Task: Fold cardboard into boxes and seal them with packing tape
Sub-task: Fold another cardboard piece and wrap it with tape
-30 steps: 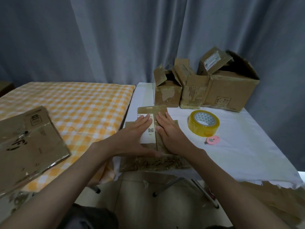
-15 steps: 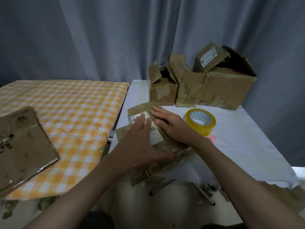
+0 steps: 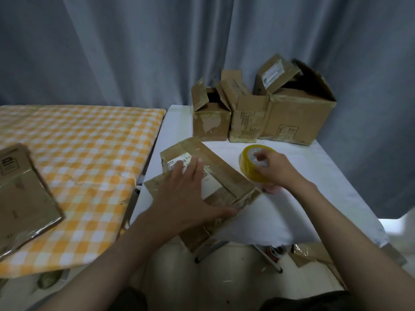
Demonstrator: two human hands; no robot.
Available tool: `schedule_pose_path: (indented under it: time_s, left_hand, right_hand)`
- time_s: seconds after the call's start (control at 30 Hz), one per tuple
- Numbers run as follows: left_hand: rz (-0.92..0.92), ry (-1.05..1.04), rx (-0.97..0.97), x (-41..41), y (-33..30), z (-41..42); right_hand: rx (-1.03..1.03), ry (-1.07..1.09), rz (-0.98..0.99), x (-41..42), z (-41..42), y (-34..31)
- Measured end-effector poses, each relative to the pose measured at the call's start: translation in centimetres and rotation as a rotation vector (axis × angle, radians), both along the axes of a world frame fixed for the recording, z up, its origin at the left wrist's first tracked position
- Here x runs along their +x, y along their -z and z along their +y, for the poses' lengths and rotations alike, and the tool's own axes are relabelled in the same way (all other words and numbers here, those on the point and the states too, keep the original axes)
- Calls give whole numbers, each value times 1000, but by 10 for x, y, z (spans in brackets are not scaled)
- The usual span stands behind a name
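Note:
A small folded cardboard box (image 3: 226, 176) with a white label lies turned at an angle on the white table (image 3: 325, 180), its near flap hanging over the front edge. My left hand (image 3: 186, 194) presses flat on top of the box, fingers spread. My right hand (image 3: 272, 169) grips the yellow roll of packing tape (image 3: 251, 170) just right of the box, fingers curled over its rim and into the core.
Three open cardboard boxes (image 3: 289, 115) stand at the back of the white table against a grey curtain. A flattened cardboard sheet (image 3: 22, 194) lies on the orange checked table (image 3: 89, 142) at left. More cardboard scraps (image 3: 314, 254) lie on the floor at right.
My right hand left the box and took hold of the tape roll. The box stays rotated under my left hand, which shifted to hold it alone.

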State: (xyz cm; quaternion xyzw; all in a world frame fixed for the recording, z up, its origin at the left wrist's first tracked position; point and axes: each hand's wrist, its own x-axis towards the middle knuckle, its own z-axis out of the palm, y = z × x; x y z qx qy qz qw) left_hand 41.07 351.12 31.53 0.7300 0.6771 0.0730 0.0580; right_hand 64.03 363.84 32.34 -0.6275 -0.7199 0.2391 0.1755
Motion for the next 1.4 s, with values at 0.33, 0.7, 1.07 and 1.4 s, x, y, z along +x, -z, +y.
schedule_pose_path:
  time_s: [0.33,0.7,1.07,1.4]
  left_hand:
    - [-45,215,158,-29,-6,7]
    - [-62,74,90,13,0,10]
    - [-535,193,533,9,-50,33]
    - [-707,378,769,20,-97,32]
  right_hand:
    - [290,45,-162,6,-19,4]
    - [267,-66,250,6,-46,-40]
    - [294,-218,87,-3,-69,-71]
    - [320,-309,85,-7,-88,-103]
